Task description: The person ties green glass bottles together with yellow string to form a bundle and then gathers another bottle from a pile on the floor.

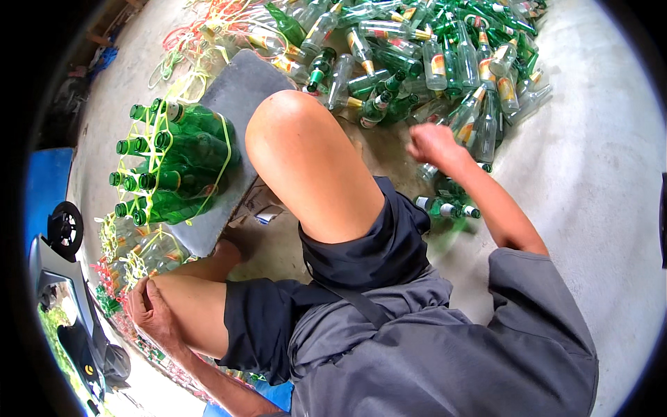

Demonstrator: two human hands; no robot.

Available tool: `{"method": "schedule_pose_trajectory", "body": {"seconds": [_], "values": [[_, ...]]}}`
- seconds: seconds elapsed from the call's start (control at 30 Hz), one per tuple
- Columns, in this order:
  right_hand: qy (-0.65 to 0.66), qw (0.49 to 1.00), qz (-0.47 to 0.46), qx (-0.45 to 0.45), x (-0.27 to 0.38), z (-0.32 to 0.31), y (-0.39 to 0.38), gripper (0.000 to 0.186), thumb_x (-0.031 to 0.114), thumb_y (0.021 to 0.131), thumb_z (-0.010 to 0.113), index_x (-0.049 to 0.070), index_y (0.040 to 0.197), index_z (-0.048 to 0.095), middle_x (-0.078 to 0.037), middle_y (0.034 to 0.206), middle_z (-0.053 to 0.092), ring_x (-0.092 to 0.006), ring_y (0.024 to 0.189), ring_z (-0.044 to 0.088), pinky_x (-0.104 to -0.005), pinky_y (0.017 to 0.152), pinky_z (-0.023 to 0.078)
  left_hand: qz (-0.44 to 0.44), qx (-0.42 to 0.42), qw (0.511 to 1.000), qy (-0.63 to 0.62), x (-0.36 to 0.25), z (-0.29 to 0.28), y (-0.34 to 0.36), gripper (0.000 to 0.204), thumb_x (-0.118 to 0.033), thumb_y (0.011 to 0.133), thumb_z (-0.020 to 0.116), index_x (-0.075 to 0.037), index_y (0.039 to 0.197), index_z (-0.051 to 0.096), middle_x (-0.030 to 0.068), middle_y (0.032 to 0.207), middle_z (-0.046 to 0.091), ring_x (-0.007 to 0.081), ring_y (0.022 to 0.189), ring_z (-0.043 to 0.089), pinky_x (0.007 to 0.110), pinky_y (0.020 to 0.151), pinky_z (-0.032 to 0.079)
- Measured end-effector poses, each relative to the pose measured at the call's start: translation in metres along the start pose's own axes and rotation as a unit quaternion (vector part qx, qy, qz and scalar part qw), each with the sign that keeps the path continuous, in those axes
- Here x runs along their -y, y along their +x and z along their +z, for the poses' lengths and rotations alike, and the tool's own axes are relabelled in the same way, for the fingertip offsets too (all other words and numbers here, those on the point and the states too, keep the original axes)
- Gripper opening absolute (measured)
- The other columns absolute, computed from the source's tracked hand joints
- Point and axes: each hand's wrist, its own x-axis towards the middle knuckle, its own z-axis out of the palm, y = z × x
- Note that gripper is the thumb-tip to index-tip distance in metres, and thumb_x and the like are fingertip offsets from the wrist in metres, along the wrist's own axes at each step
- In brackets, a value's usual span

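My left hand (pixel 152 316) rests on my bent left knee, its fingers loosely laid over it, holding nothing. Over the near edge of a heap of glass bottles (pixel 399 67) is my right hand (pixel 438 147), its fingers curled closed. A clear bottle (pixel 429 171) lies just below that hand; whether the fingers grip anything is hidden. On a grey board (pixel 246 80) to my left stands a bundle of green bottles (pixel 191 149), upright and close together. Yellow-green netting cord (pixel 158 167) loops around their necks and sides.
Several green bottles (pixel 451 201) lie on the floor beside my right thigh. Tangled orange and yellow cords (pixel 201 38) sit at the heap's far left. More netted bottles (pixel 156 251) stand beyond my left knee. A parked vehicle with a black wheel (pixel 65 229) is at far left.
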Motion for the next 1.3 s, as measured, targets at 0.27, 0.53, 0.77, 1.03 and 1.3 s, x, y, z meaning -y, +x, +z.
{"method": "schedule_pose_trajectory", "body": {"seconds": [0.27, 0.53, 0.77, 1.03, 1.3], "values": [[-0.205, 0.918, -0.092, 0.328, -0.014, 0.067, -0.109, 0.034, 0.037, 0.084, 0.075, 0.011, 0.105, 0.082, -0.008, 0.105, 0.081, -0.0253, 0.097, 0.079, -0.0416, 0.077, 0.063, 0.017, 0.018, 1.000, -0.001, 0.002, 0.008, 0.006, 0.021, -0.017, 0.103, 0.066, -0.002, 0.115, 0.074, 0.0095, 0.110, 0.073, 0.0249, 0.105, 0.063, 0.036, 0.096, 0.049], [-0.194, 0.930, -0.089, 0.298, -0.022, 0.086, -0.121, 0.023, 0.020, 0.084, 0.073, 0.012, 0.104, 0.082, -0.008, 0.104, 0.081, -0.0268, 0.098, 0.079, -0.0407, 0.079, 0.062, 0.025, 0.002, 1.000, 0.006, 0.010, -0.001, 0.001, 0.018, -0.016, 0.102, 0.067, -0.003, 0.113, 0.074, 0.0089, 0.108, 0.072, 0.0250, 0.102, 0.063, 0.037, 0.094, 0.050], [-0.135, 0.969, -0.086, 0.187, -0.030, 0.066, -0.095, 0.015, 0.018, 0.079, 0.072, 0.009, 0.088, 0.080, -0.012, 0.093, 0.079, -0.0303, 0.090, 0.078, -0.0445, 0.074, 0.062, 0.026, 0.002, 0.999, 0.020, 0.008, -0.002, 0.002, 0.016, -0.014, 0.101, 0.068, -0.003, 0.112, 0.074, 0.0096, 0.106, 0.073, 0.0258, 0.102, 0.065, 0.038, 0.093, 0.051], [-0.041, 0.998, -0.033, 0.038, -0.039, 0.043, -0.044, 0.020, 0.023, 0.086, 0.067, 0.006, 0.082, 0.077, -0.021, 0.087, 0.076, -0.0396, 0.085, 0.076, -0.0519, 0.076, 0.060, 0.039, 0.001, 0.999, 0.023, 0.012, -0.002, 0.004, 0.016, -0.013, 0.100, 0.070, -0.004, 0.111, 0.074, 0.0092, 0.106, 0.073, 0.0258, 0.102, 0.065, 0.038, 0.092, 0.051], [-0.026, 0.999, 0.036, 0.002, -0.050, 0.030, 0.001, 0.022, 0.022, 0.089, 0.065, 0.005, 0.091, 0.079, -0.022, 0.097, 0.077, -0.0408, 0.094, 0.075, -0.0512, 0.083, 0.060, 0.040, -0.004, 0.999, 0.018, 0.012, 0.000, 0.004, 0.015, -0.013, 0.100, 0.070, -0.004, 0.111, 0.074, 0.0089, 0.105, 0.072, 0.0254, 0.100, 0.064, 0.037, 0.091, 0.051]]}}
